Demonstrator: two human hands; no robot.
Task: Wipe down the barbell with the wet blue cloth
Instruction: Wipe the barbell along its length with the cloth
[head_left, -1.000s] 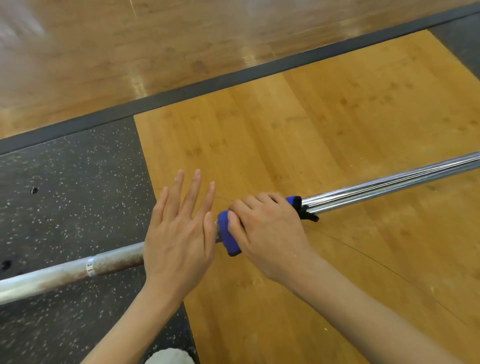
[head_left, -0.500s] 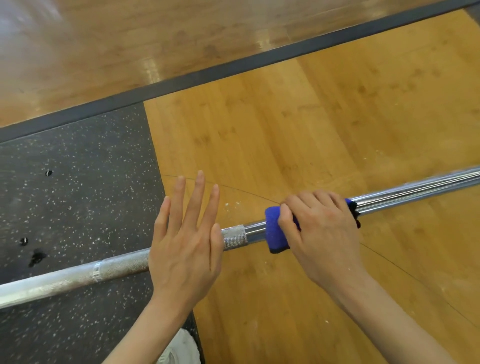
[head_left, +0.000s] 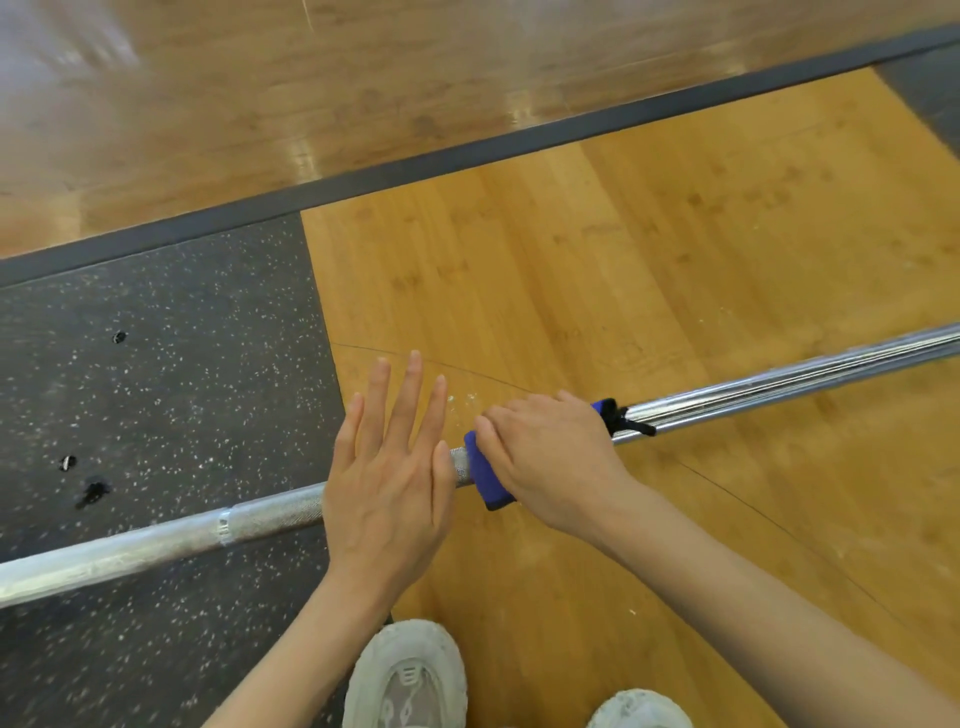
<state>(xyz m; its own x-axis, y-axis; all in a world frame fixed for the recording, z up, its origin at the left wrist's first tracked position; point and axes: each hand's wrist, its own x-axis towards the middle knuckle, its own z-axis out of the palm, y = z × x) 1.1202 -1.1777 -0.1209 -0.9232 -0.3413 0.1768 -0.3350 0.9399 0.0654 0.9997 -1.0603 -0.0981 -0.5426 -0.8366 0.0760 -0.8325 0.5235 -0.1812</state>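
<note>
Two hands on one bar, seen from above. We note the barbell (head_left: 156, 538) running across the scene from the near left, where it is dull and knurled with a taped ring, up to the far right, where the shaft is bright and polished.

We see the left hand (head_left: 387, 483) lying flat over the knurled part, fingers straight and together, pointing away from us, thumb alongside; nothing is gripped, the palm only rests on the bar.

Just to its right, the right hand (head_left: 545, 457) is curled over the shaft, clamped on the blue cloth (head_left: 485, 478) that wraps round the bar. We note the cloth showing at both ends of the fist: a broad blue fold at the left by the thumb, and a small blue corner with a dark edge or tag at the right. A short stretch of knurled metal shows between the two hands. Whether the cloth is wet, we cannot tell.

Under the left part of the bar lies a dark speckled rubber mat (head_left: 156, 364); under the hands and to the right, a yellow wooden platform (head_left: 623, 270). A dark strip (head_left: 467, 161) borders both on the far side, with glossy wooden floor (head_left: 260, 78) beyond.

At the near edge, two pale grey shoes: one (head_left: 405, 675) by the left forearm, one (head_left: 641, 709) partly cut off.
</note>
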